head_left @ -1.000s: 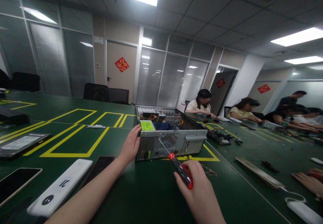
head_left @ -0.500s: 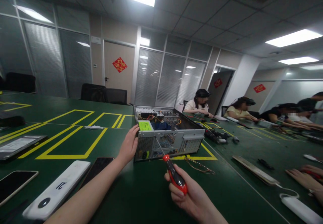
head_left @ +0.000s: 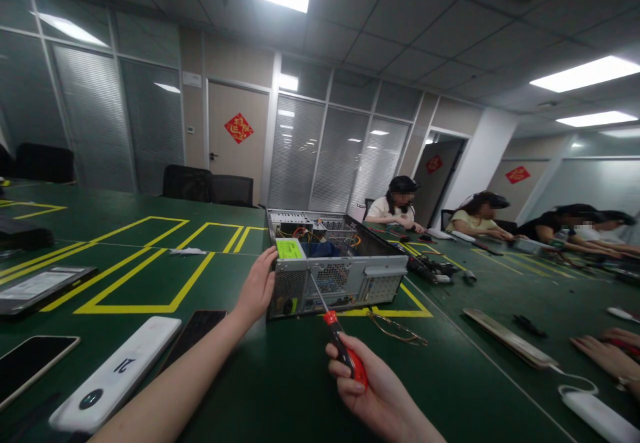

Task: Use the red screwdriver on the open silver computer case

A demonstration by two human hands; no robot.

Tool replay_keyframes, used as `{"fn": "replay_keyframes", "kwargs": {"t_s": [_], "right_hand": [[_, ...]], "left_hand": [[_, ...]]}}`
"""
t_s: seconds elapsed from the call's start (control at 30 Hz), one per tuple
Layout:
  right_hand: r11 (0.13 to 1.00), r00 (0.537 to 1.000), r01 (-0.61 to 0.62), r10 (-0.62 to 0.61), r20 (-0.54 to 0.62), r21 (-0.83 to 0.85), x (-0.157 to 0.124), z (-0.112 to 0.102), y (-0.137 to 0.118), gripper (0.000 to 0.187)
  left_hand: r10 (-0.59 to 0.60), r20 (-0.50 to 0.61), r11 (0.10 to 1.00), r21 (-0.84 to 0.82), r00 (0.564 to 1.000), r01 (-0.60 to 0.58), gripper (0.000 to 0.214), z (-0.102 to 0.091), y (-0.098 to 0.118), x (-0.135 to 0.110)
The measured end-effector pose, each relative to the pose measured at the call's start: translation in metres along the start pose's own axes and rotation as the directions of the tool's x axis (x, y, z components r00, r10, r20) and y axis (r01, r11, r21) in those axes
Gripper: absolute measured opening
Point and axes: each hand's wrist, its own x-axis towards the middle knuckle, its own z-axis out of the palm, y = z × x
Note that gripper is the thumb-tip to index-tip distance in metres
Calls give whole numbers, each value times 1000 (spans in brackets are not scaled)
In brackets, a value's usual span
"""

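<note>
An open desktop computer case [head_left: 350, 276] lies on the green table [head_left: 280, 376] with its rear panel facing me, wires and a green-labelled power supply [head_left: 290, 248] showing inside. My left hand [head_left: 257, 290] grips the case's near left corner. My right hand [head_left: 373, 390] is closed on a red and black screwdriver [head_left: 343, 350]. Its thin shaft points up at the rear panel and its tip lies against the metal near the fan grille.
A white device marked 21 [head_left: 117, 373], a dark phone [head_left: 197, 330] and another phone [head_left: 30, 363] lie at my left. A flat panel [head_left: 507, 338], a white adapter [head_left: 597, 413] and another person's hand [head_left: 607, 356] are on the right. Several people sit at the far right. Yellow tape outlines mark the table.
My right hand has turned on the screwdriver handle and drawn slightly left and lower. The left hand has stayed on the case corner. The view has shifted a little.
</note>
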Motion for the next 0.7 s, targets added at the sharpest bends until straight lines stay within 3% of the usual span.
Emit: {"fn": "replay_keyframes", "kwargs": {"t_s": [0.17,0.43,0.7], "right_hand": [[999,999,-35,36,-34,13,-2,2,-2,35],[990,991,-95,85,100,107,-2,-2,-8,40],[986,986,-135,124,114,95,-2,-5,-7,41]], "left_hand": [[-2,3,1000,-7,1000,3,42,0,0,0],[17,-5,1000,-8,1000,-17,42,0,0,0],[12,-3,1000,-11,1000,-12,43,0,0,1]]}}
